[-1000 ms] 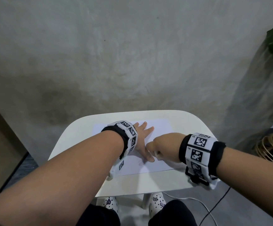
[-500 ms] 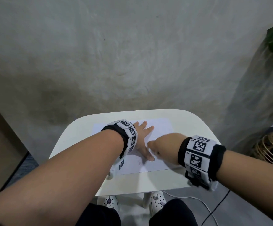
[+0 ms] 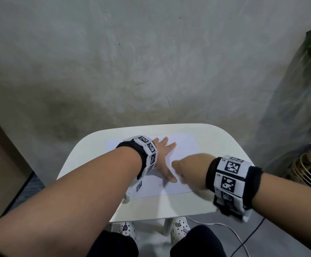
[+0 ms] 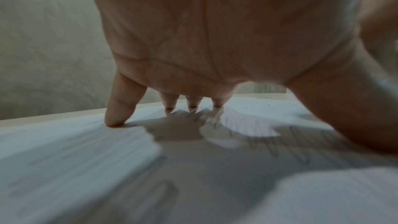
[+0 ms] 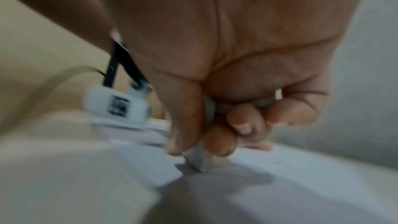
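eraser work goes on: the right hand pinches the small grey block between thumb and curled fingers, and its lower corner touches the paper just beside the left thumb. over the last second this fist shifts only a little, slightly away from the body and sideways. it is blurred now, which reads as short rubbing strokes rather than a move to a new spot. the left hand stays where it was, spread flat, with fingertips and thumb pressing the paper down on the white table. the paper lies in the same place as a second ago, so the hold is doing its job. faint pencil loops run under the left palm and toward the left thumb. by my reading there is more to rub out, and the left hand will need to shift before the eraser can reach those lines.
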### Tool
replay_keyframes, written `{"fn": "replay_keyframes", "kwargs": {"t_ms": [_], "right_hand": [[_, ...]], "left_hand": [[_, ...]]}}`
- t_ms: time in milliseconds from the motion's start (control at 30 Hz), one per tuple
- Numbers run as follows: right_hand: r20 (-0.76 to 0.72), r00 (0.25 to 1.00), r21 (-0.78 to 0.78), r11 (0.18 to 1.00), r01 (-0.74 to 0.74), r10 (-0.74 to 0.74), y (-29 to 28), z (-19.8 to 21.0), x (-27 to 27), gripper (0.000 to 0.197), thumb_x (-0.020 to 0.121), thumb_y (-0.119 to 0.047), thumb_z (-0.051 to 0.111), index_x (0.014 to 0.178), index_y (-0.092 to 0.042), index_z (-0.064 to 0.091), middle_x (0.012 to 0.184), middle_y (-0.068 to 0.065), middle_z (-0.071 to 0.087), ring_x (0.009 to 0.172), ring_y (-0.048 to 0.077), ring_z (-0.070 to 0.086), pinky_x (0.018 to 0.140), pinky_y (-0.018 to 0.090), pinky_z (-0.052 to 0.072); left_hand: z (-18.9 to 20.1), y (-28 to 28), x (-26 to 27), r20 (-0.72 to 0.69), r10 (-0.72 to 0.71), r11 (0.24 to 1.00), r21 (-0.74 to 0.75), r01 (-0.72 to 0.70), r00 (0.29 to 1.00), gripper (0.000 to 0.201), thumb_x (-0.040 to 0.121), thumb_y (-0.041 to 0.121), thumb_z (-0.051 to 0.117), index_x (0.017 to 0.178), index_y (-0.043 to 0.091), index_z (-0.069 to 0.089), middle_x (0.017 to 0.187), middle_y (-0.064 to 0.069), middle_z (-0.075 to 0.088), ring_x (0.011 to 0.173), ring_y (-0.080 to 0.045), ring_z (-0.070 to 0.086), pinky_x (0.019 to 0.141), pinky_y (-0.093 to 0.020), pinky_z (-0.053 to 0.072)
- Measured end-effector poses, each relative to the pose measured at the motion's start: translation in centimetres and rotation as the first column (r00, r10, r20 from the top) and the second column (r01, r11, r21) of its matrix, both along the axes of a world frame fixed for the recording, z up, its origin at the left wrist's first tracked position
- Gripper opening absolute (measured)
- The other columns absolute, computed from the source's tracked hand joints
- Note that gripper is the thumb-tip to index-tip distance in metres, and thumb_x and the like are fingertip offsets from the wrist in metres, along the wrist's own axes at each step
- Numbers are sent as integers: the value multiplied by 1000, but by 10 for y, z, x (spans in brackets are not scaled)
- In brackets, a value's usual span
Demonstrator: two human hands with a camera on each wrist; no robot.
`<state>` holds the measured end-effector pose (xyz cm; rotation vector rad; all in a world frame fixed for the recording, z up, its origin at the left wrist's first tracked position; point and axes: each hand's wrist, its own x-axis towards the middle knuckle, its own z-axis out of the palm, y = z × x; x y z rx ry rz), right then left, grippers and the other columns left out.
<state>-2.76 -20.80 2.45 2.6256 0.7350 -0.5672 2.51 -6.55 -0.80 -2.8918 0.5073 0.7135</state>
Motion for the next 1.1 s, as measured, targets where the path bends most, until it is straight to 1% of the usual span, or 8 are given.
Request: {"fn": "replay_keyframes", "kwargs": {"t_ms": [200, 333, 433, 533, 633, 800, 967, 1100], "right_hand": [[52, 995, 35, 996, 81, -83, -10, 4, 11, 22, 86, -13, 59, 103, -20, 47, 93, -6, 63, 83, 19, 59, 77, 32, 51], [-87, 996, 76, 996, 43, -36, -6, 4, 4, 19, 90, -11, 54, 101, -22, 42, 108, 3, 63, 88, 21, 54, 83, 34, 47], [-1, 995, 31, 994, 100, -100, -13, 10, 10, 27, 87, -9, 56, 111, -18, 47, 99, -4, 63, 88, 21, 59, 85, 34, 51], [-62, 998, 50, 999, 4, -1, -7, 2, -3, 20, 88, -8, 53, 100, -19, 42, 89, -3, 59, 82, 22, 53, 77, 32, 48], [-40, 992, 72, 990, 121, -118, -16, 13, 6, 16, 88, -8, 49, 95, -19, 40, 87, -1, 56, 83, 23, 52, 77, 34, 48], [-56, 998, 50, 999, -8, 11, -8, -2, -5, 23, 86, -8, 56, 99, -21, 42, 86, -6, 58, 78, 20, 54, 75, 35, 49], [45, 996, 11, 997, 81, -82, -13, 7, 1, 27, 85, -9, 56, 106, -21, 44, 99, -3, 64, 83, 22, 57, 73, 32, 47], [-83, 996, 41, 998, 44, -41, -8, 5, -5, 22, 88, -9, 55, 106, -15, 45, 93, 1, 61, 85, 25, 56, 75, 33, 48]], "left_hand": [[2, 1, -1, -6, -9, 1000, -4, 9, 1000, 129, 64, 79, 65, 150, 34, -20, 160, 3, -23, 149, -27, -11, 115, -58, 4], [2, 0, 1, -13, -8, 1000, 5, 8, 1000, 130, 63, 79, 65, 150, 34, -20, 160, 3, -23, 149, -27, -12, 115, -59, 4], [0, 2, 2, -10, -12, 1000, -1, 12, 1000, 130, 62, 81, 64, 150, 35, -20, 160, 3, -23, 149, -27, -12, 114, -60, 4], [1, 0, 3, -15, -5, 1000, 5, 5, 1000, 131, 62, 80, 66, 150, 35, -20, 160, 3, -23, 149, -27, -12, 115, -59, 4], [0, 1, 6, -20, -10, 1000, 2, 10, 1000, 133, 59, 82, 65, 149, 36, -21, 160, 3, -23, 149, -28, -12, 114, -61, 4], [-1, 0, 5, -19, -5, 1000, 11, 5, 1000, 131, 62, 80, 65, 149, 36, -21, 159, 4, -25, 149, -26, -13, 114, -60, 4], [-3, 2, 6, -18, -9, 1000, 1, 9, 1000, 131, 61, 81, 65, 149, 36, -21, 160, 4, -24, 149, -27, -13, 114, -61, 4], [-2, 1, 6, -21, -10, 1000, -12, 10, 1000, 132, 62, 80, 66, 150, 35, -21, 160, 4, -25, 149, -28, -14, 114, -61, 4]]}}
